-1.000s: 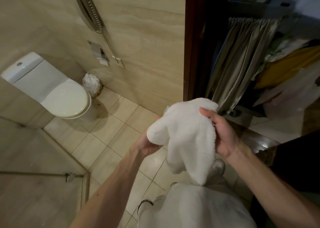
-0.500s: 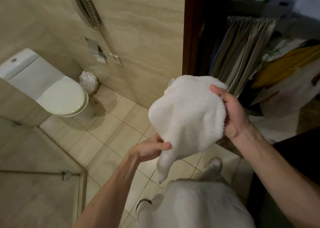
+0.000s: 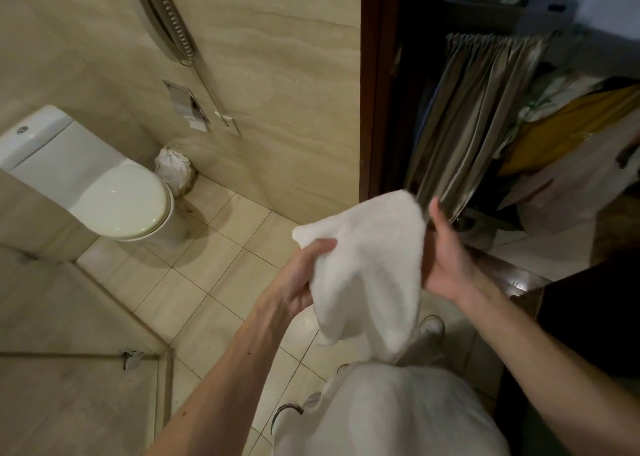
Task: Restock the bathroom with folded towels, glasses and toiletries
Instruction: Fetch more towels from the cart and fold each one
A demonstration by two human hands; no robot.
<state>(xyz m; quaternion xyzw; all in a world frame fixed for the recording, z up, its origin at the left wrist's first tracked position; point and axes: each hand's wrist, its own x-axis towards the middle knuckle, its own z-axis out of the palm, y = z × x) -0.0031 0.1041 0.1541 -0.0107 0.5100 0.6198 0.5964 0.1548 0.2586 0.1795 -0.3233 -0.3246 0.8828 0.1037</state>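
A small white terry towel (image 3: 372, 265) hangs in front of me above the tiled floor, draped in loose folds with two ends pointing down. My left hand (image 3: 298, 279) grips its left edge, thumb on top near the upper left corner. My right hand (image 3: 446, 258) holds the right side from behind, fingers mostly hidden by the cloth and the thumb raised beside the top corner. No glasses or toiletries are in view.
A white toilet (image 3: 114, 199) with its lid shut stands at the left, a bin lined with a white bag (image 3: 173, 170) beside it. A glass shower partition (image 3: 83, 355) is at lower left. At right, a dark door frame (image 3: 377, 85) opens onto curtains and piled linens.
The towel has come down from its raised position. My left hand moved up from the lower end to grip the left edge; my right hand dropped lower, its thumb now lifted off.
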